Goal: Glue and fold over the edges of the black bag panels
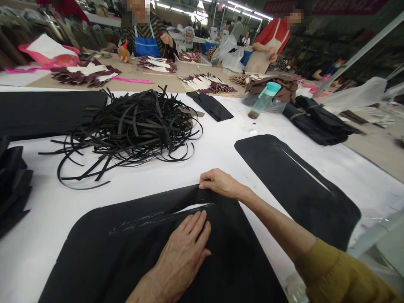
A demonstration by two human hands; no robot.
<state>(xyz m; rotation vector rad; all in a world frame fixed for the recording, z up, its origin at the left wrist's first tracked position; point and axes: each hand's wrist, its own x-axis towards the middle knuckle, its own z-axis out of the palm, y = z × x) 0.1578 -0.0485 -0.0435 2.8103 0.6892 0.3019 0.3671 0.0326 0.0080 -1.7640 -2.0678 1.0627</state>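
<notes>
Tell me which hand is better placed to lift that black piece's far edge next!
Probably the right hand: it pinches the far edge of the black piece, while the left hand rests on it, back from that edge.

A mustard-olive sleeve (347, 275) covers the upper part of the right arm, its cloth plain, loose and softly creased, with darker folds toward the lower edge of the view. It ends partway along the forearm in a cuff (307, 259) of the same yellowish green-brown. From there the right forearm (274, 221) is bare and slender, tapering to the wrist and a bare right hand (217, 182). The left hand (184, 248) is bare too, broad across the back, with fine wrinkles, faint ridges and slim fingers (198, 225)
</notes>
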